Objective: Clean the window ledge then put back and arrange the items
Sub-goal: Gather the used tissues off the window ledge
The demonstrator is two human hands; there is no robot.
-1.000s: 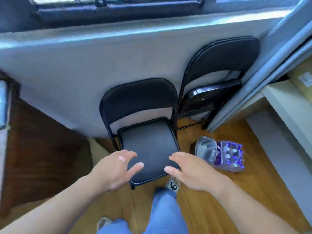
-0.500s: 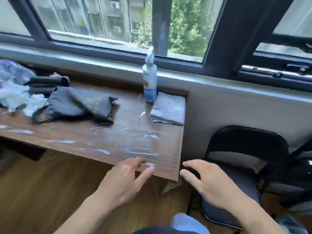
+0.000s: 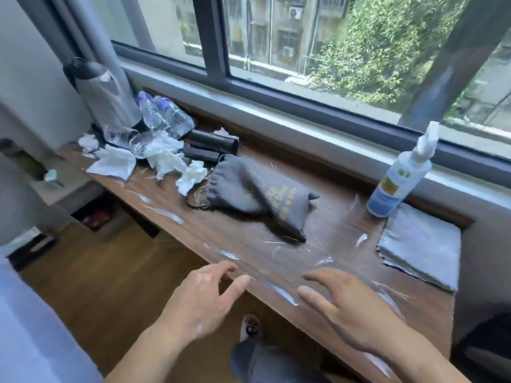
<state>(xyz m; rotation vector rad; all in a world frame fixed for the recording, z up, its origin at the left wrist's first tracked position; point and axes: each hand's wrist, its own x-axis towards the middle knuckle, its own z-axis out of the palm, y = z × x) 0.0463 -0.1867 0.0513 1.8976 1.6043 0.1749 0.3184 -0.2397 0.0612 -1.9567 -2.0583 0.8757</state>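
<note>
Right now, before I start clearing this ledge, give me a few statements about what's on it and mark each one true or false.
1. The spray bottle stands upright beside the folded grey cloth. True.
2. The left hand grips the dark pouch. False: the pouch lies alone mid-ledge. Both the left hand and the right hand hold nothing, fingers spread near the front edge.
3. Crumpled white tissues lie on the left part of the ledge. True.
4. The kettle stands at the right end. False: it is at the left end, by the plastic water bottles.
</note>
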